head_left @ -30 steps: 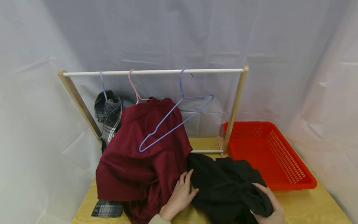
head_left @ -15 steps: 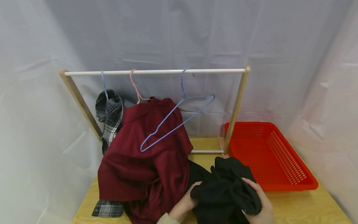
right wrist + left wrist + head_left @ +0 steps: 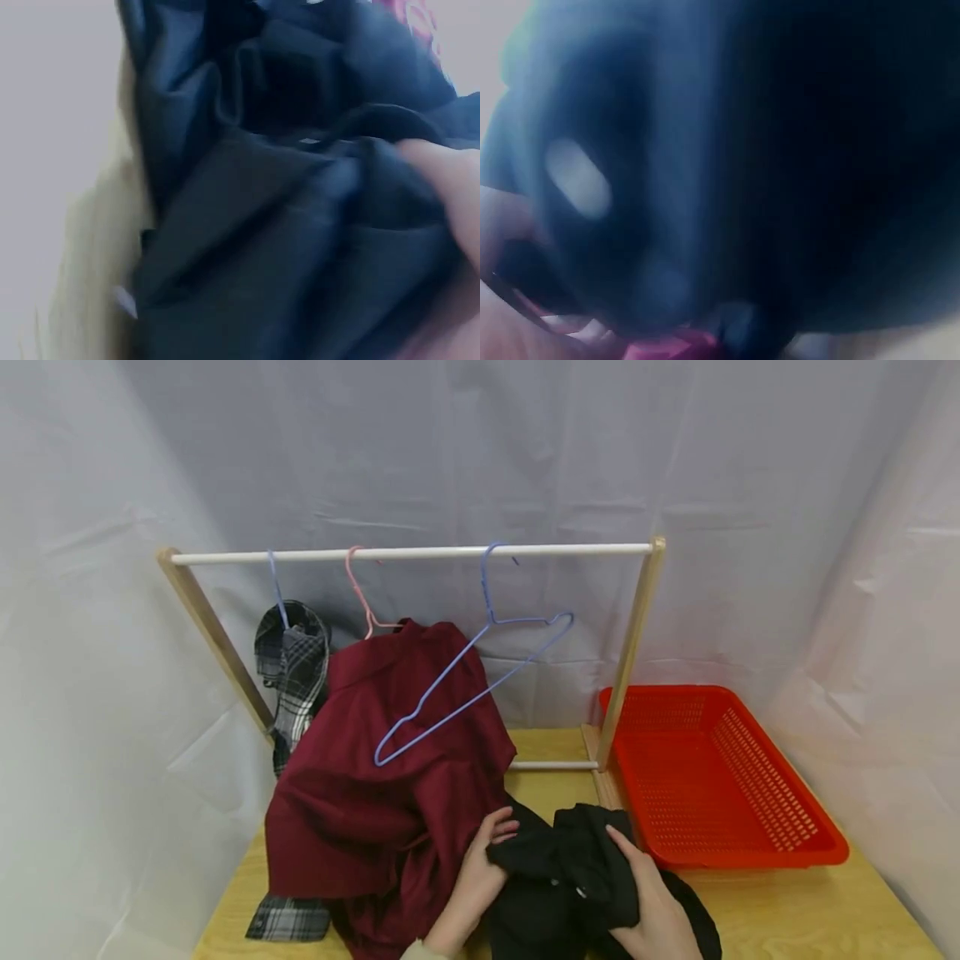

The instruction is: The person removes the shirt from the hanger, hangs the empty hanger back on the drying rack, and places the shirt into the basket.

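Clamping bunched black garment (image 3: 534, 906) in right grip (image 3: 651, 902); can't tell if left grip (image 3: 474, 875) holds; leftward drag could snag maroon garment (image 3: 337, 827).

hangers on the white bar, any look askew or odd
The bare blue hanger slants, its left end lower than its right, in front of the maroon garment; it may just be turned toward the camera.

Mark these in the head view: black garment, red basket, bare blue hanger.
Black garment (image 3: 562, 860): head view, on its bunched cloth.
Red basket (image 3: 705, 789): head view, on its bare floor.
Bare blue hanger (image 3: 487, 692): head view, on its lower bar, midway along.
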A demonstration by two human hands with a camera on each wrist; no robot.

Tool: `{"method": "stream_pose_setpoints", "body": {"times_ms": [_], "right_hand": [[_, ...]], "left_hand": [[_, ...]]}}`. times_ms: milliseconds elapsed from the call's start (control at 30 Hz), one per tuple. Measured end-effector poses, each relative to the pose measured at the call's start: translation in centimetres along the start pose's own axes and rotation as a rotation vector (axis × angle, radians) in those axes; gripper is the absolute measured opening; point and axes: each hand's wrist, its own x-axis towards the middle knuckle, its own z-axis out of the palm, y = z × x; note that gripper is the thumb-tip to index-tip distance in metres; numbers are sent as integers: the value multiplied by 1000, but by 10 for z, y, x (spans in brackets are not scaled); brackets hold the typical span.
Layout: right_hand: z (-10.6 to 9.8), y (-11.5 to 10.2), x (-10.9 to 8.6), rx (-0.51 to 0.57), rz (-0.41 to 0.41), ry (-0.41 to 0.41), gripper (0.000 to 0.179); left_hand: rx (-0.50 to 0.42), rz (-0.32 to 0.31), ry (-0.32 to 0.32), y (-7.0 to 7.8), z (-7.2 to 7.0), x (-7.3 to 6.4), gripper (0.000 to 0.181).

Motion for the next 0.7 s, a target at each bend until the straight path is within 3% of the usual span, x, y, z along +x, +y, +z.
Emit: {"method": "stream_pose_setpoints", "body": {"times_ms": [33,100,167,233,267,333,433,533,700], "right_hand": [[4,1,1,2,25,-61,117],[10,3,3,-4,68,-158,129],[16,6,3,-4,83,-206,134],[21,10,2,-17,83,-219,136],[22,11,1,-21,89,-225,136],[24,18,1,-27,86,-235,133],[25,25,-1,-38,53,-252,124],[22,30,-6,-42,4,-220,113],[6,37,-19,-78,-35,-112,97]], "left_hand": [[-15,-13,26,21,-6,-4,46],[-47,-30,50,40,-12,-7,51],[-57,14,29,34,-12,-7,46],[-49,-17,-15,19,-7,-6,36],[-28,-62,-46,11,-4,-5,39],[74,-104,-122,-5,4,-6,50],[240,-159,-210,-15,13,-8,63],[324,-133,-249,-20,15,-6,60],[330,-161,-258,-22,6,5,63]]}}
